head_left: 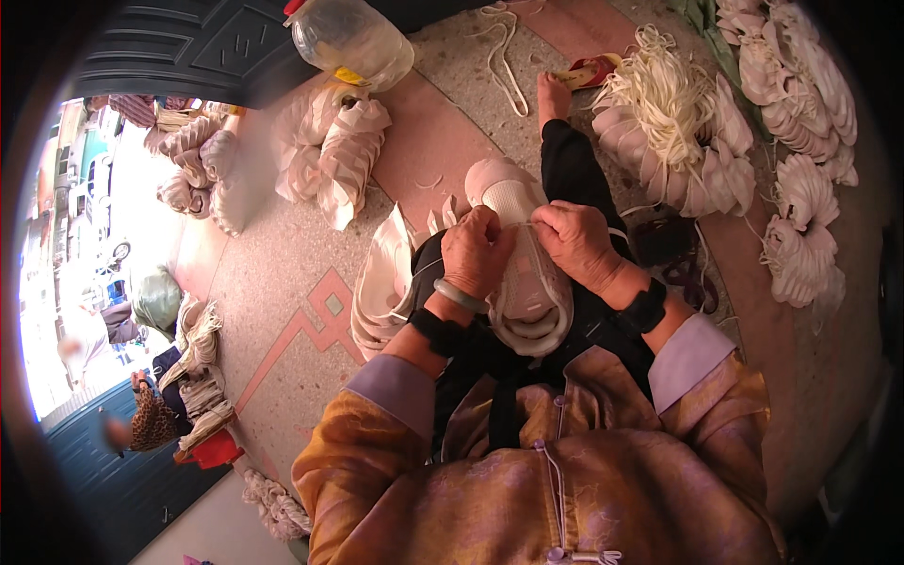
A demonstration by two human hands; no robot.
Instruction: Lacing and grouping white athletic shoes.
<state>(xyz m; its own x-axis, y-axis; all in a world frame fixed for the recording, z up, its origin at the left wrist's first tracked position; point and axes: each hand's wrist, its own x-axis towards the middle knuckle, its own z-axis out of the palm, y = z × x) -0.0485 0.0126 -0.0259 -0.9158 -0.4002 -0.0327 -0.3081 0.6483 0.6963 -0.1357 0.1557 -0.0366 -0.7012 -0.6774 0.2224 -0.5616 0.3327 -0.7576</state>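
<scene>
A pale pink and white shoe upper [532, 287] lies across my lap, its toe pointing away from me and its padded collar toward me. My left hand [476, 247], with a bangle at its wrist, is closed at the left side of the lacing. Opposite it, my right hand [579, 243] pinches with thumb and fingers. A short piece of white shoelace [523, 225] runs between the two hands, over the upper. My fingers hide most of the eyelets. Close by my left forearm rests a stack of cream uppers [381, 282].
A heap of loose white laces [664, 99] lies on uppers at the far right, near a foot in a sandal. More bundled uppers [800, 231] line the right side. Another bundle [334, 151] and a clear plastic jug [353, 42] stand ahead. A person [155, 414] sits by the left doorway.
</scene>
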